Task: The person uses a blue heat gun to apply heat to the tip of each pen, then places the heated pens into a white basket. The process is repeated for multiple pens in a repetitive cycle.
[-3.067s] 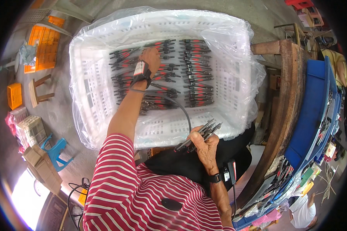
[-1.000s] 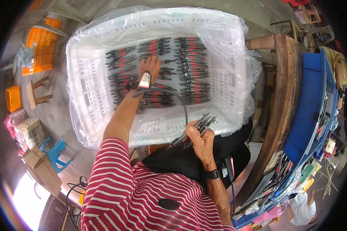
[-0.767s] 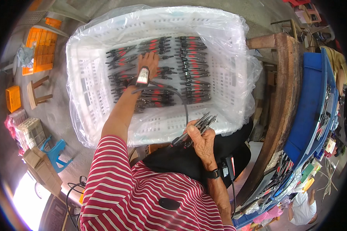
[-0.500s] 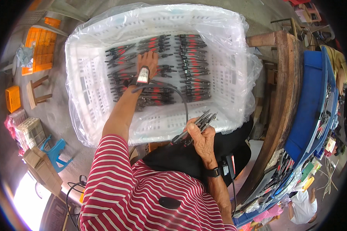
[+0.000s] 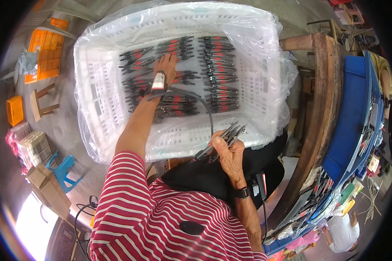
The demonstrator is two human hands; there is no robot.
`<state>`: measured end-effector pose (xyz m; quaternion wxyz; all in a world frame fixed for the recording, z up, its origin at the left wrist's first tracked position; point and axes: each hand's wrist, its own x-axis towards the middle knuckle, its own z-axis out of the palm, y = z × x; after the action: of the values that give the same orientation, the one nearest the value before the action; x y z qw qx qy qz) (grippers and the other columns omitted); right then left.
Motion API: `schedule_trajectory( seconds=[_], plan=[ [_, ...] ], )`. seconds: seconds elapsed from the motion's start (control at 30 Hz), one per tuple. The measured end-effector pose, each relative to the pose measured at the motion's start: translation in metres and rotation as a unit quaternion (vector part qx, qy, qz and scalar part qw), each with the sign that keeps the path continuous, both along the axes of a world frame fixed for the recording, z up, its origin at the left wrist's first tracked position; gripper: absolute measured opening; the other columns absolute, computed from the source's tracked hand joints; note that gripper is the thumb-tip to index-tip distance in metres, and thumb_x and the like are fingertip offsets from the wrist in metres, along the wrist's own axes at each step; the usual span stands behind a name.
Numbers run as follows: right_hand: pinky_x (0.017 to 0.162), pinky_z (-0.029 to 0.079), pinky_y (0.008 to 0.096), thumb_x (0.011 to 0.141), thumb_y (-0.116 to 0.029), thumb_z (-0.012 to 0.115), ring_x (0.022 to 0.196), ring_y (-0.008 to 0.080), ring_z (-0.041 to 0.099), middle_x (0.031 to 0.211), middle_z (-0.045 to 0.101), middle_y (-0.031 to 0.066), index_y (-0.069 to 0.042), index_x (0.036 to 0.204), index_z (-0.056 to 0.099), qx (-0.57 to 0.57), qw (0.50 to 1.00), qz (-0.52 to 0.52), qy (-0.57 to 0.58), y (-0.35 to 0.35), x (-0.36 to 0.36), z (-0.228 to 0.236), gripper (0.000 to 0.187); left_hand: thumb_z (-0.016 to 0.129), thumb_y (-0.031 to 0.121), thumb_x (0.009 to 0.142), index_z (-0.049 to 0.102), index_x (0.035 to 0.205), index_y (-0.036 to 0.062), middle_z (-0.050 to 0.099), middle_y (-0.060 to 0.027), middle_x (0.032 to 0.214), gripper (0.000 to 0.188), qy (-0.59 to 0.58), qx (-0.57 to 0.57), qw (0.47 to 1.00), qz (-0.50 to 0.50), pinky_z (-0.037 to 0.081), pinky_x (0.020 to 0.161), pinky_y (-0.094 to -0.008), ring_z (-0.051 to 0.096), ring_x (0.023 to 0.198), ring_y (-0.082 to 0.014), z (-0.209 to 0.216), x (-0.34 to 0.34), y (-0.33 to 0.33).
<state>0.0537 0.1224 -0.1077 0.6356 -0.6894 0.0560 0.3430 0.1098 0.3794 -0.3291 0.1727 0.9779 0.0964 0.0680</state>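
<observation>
A large white plastic crate [image 5: 117,148], lined with clear plastic film [image 5: 287,82], stands before me. Inside lie slim black-and-red tools in two columns, a left stack [image 5: 174,101] and a right stack [image 5: 220,71]; their exact kind is too small to tell. My left hand [image 5: 166,66] reaches over the left column, fingers stretched out and resting on the tools near its far end. Over the crate's near right edge, my right hand [image 5: 229,152] is closed around a bundle of the slim tools [image 5: 233,132], thumb on top, their pointed ends sticking out.
A black cable [image 5: 200,101] runs from my left wrist across the crate. On the right, a wooden beam [image 5: 320,100] borders a blue tray [image 5: 350,100] with more tools. Orange crates [image 5: 48,54], a wooden stool [image 5: 41,102] and a blue stool [image 5: 64,174] stand left. Another person [image 5: 344,232] is at lower right.
My left hand has shifted slightly down onto the tools, its fingers less spread. The right hand keeps its bundle in nearly the same place.
</observation>
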Motion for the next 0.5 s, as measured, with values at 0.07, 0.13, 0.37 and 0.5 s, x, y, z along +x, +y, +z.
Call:
schedule_trajectory(
  seconds=[0.07, 0.13, 0.37, 0.5],
  plan=[
    [0.055, 0.042, 0.0232, 0.087, -0.03, 0.063, 0.06, 0.0076, 0.051, 0.065, 0.055, -0.0009, 0.002, 0.088, 0.062, -0.004, 1.0, 0.008, 0.001, -0.001, 0.0, 0.0, 0.032, 0.058, 0.001, 0.076, 0.054, 0.097, 0.0046, 0.051, -0.0129, 0.093, 0.021, -0.017, -0.062, 0.998, 0.002, 0.044, 0.074, -0.0423, 0.054, 0.091, -0.0315, 0.0, -0.01, 0.001],
    [0.055, 0.042, 0.023, 0.087, -0.03, 0.063, 0.06, 0.0076, 0.051, 0.065, 0.055, -0.0007, 0.002, 0.088, 0.062, -0.006, 1.0, 0.012, -0.002, -0.001, 0.001, -0.001, 0.032, 0.057, 0.002, 0.077, 0.055, 0.097, 0.0049, 0.052, -0.013, 0.094, 0.02, 0.03, -0.09, 0.995, -0.044, 0.043, 0.075, -0.0427, 0.053, 0.092, -0.032, -0.001, -0.019, 0.003],
    [0.054, 0.041, 0.0228, 0.087, -0.03, 0.063, 0.059, 0.0072, 0.05, 0.065, 0.055, -0.0008, 0.002, 0.087, 0.062, -0.005, 1.0, 0.01, -0.008, -0.001, -0.001, -0.002, 0.032, 0.058, 0.005, 0.077, 0.056, 0.095, 0.0058, 0.053, -0.0126, 0.094, 0.018, 0.046, -0.109, 0.993, -0.025, 0.04, 0.082, -0.0438, 0.05, 0.097, -0.0323, -0.001, -0.032, -0.002],
    [0.054, 0.041, 0.0227, 0.087, -0.03, 0.063, 0.059, 0.0072, 0.049, 0.064, 0.055, -0.0009, 0.002, 0.087, 0.062, -0.009, 1.0, 0.007, -0.011, 0.0, 0.0, -0.002, 0.031, 0.057, 0.006, 0.079, 0.055, 0.097, 0.0054, 0.052, -0.012, 0.098, 0.018, 0.101, -0.171, 0.98, -0.006, 0.04, 0.081, -0.0436, 0.049, 0.098, -0.0313, 0.003, -0.028, 0.004]
  ],
)
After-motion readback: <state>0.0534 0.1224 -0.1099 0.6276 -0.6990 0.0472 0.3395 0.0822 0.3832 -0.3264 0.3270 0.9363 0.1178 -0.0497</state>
